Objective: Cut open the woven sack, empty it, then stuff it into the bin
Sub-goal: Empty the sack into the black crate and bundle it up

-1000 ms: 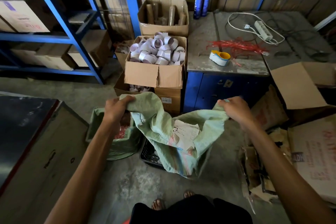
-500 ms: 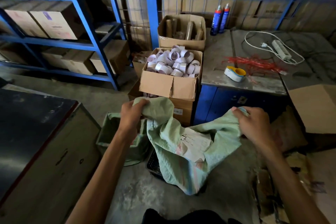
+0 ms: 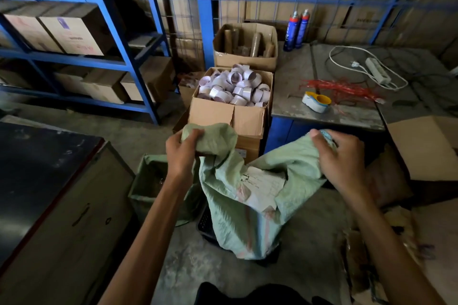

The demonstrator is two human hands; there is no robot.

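A pale green woven sack (image 3: 228, 208) with a torn white label hangs limp between my hands at the middle of the head view. My left hand (image 3: 182, 153) grips one top corner of it. My right hand (image 3: 339, 158) grips the other top corner. The sack's lower end droops onto a black plastic crate (image 3: 205, 224) on the concrete floor. Left of it, behind my left forearm, stands a bin (image 3: 148, 181) lined with similar green woven material, its inside dark.
An open carton of tape rolls (image 3: 234, 96) stands just behind the sack, with a carton of brown tubes (image 3: 245, 44) farther back. A metal-topped table (image 3: 347, 96) is at the right, blue shelving (image 3: 81, 57) at the left, loose cardboard (image 3: 421, 148) at the right, a dark cabinet (image 3: 49, 193) at the left.
My view has tilted up and shifted. Both hands have lifted the sack's top corners slightly higher and kept their grip on them.
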